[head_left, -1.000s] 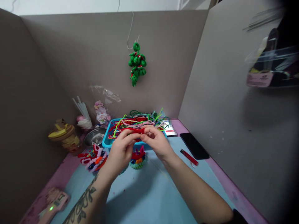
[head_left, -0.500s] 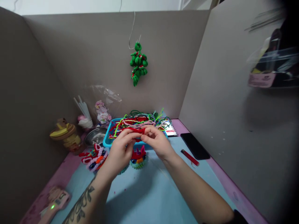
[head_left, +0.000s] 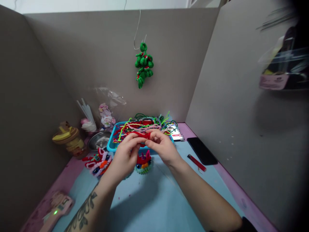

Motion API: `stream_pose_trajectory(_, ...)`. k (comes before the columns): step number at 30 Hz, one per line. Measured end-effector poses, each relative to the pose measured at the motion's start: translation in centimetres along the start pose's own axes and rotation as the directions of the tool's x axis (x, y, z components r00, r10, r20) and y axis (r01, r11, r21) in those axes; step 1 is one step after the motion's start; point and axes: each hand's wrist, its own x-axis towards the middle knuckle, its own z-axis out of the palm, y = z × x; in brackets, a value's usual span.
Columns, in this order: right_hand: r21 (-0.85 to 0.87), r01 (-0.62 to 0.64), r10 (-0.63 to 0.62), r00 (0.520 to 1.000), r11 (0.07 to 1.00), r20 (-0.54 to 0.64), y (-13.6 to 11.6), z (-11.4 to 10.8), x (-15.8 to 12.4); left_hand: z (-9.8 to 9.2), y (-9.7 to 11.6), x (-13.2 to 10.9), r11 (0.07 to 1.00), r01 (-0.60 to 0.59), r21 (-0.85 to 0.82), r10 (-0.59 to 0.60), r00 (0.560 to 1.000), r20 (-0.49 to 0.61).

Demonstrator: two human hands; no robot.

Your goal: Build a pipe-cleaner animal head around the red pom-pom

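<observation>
My left hand (head_left: 125,154) and my right hand (head_left: 162,147) meet above the blue mat, and both pinch a short red pipe cleaner (head_left: 142,135) between their fingertips. Right under them a small colourful pipe-cleaner figure (head_left: 143,163) stands on the mat. Behind the hands a blue tray (head_left: 110,145) is heaped with pipe cleaners of many colours (head_left: 145,125).
A pink-and-red pipe-cleaner figure (head_left: 98,162) lies left of the hands, beside a metal dish (head_left: 98,140) and a yellow toy cup (head_left: 69,141). A black phone (head_left: 202,150) and a red stick (head_left: 196,162) lie to the right. A glue gun (head_left: 56,209) sits front left. A green ornament (head_left: 144,65) hangs on the back board.
Both hands stay together on the red pipe cleaner, with only slight finger shifts. The view has drifted a little.
</observation>
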Motion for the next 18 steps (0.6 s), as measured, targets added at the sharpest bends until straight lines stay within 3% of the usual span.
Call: stream_pose_trajectory(18,0.010,-0.012,0.011,0.999,1.000,0.046,0.51,-0.46,0.29,-0.28,-0.45,-0.09,0.995,0.000,0.103,0.000,1.000,0.001)
